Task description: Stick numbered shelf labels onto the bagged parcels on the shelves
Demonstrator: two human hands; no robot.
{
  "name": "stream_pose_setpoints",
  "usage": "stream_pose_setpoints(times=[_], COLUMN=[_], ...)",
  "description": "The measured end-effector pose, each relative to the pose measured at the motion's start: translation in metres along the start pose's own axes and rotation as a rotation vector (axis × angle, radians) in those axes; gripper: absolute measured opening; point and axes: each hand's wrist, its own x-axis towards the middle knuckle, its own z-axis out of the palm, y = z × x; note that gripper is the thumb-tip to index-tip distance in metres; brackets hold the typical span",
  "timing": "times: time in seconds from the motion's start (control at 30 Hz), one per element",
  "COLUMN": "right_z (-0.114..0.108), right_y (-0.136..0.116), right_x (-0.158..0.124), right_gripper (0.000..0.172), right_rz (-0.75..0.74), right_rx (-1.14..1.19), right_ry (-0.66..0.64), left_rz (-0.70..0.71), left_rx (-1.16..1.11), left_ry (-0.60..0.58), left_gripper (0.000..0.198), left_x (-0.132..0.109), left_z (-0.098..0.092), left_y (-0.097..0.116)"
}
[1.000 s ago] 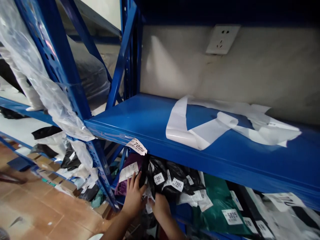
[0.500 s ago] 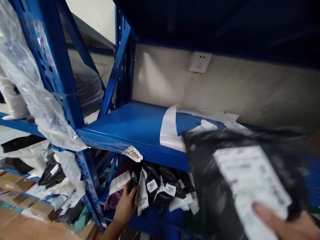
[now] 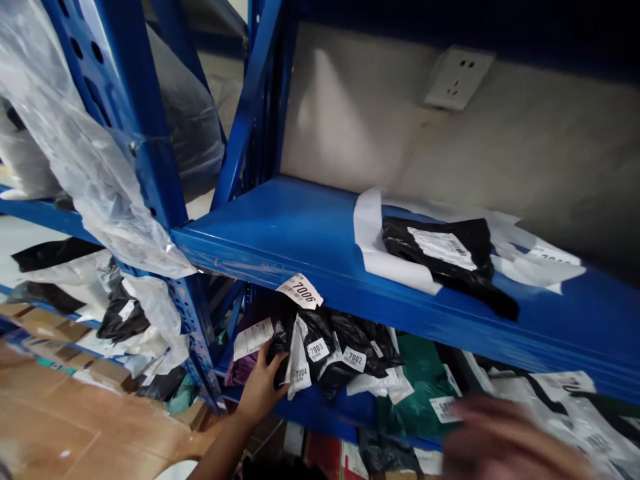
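My left hand [image 3: 261, 389] rests against the row of bagged parcels on the lower shelf, its fingers on a black bag beside the white parcel labelled 7004 [image 3: 299, 368]; the fingers look curled on the bag edge. A black parcel with a white shipping label [image 3: 443, 257] lies on the blue upper shelf [image 3: 300, 233], on top of white sheets. My right hand [image 3: 505, 440] is a motion-smeared shape low at the right, in front of a green parcel [image 3: 420, 373]. Black parcels tagged 7003 [image 3: 317, 349] and 7002 [image 3: 355, 359] stand in the row.
A blue shelf upright [image 3: 145, 147] draped with clear plastic stands at the left. A tag reading 7006 [image 3: 300, 291] hangs from the shelf edge. A wall socket [image 3: 457, 77] sits on the back wall. More parcels and boxes fill the left rack; an orange tiled floor [image 3: 60, 433] lies below.
The black labelled parcel, held close to the camera by my right hand half a second ago, now lies on the upper shelf. My right hand has dropped low. My left hand stayed at the lower row.
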Motion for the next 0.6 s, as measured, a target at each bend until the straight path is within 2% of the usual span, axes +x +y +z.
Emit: stream_pose_setpoints(times=[0.03, 0.1, 0.17, 0.3, 0.37, 0.47, 0.6], right_z=[0.013, 0.041, 0.063, 0.092, 0.107, 0.130, 0.143], right_y=[0.000, -0.001, -0.006, -0.025, -0.032, -0.038, -0.045], right_x=[-0.012, -0.017, -0.005, 0.024, 0.029, 0.027, 0.027], right_gripper=[0.009, 0.018, 0.020, 0.024, 0.025, 0.014, 0.012], right_rz=[-0.066, -0.072, -0.022, 0.159, 0.247, 0.322, 0.375], right_rx=[0.020, 0.067, 0.157, 0.225, 0.281, 0.333, 0.286], right_ry=[-0.026, -0.104, -0.133, -0.282, -0.225, -0.051, 0.053], left_rz=[0.018, 0.060, 0.096, 0.142, 0.149, 0.123, 0.151], left_rx=[0.001, 0.011, 0.027, 0.030, 0.021, 0.002, -0.024], left_ry=[0.003, 0.012, 0.022, 0.035, 0.039, 0.037, -0.013], left_gripper=[0.055, 0.055, 0.053, 0.048, 0.050, 0.055, 0.066], left_x=[0.000, 0.000, 0.000, 0.001, 0.001, -0.001, -0.004], left_z=[-0.001, -0.004, -0.005, -0.005, -0.004, -0.006, -0.010], left_y=[-0.001, -0.004, -0.006, -0.009, -0.008, -0.006, -0.007])
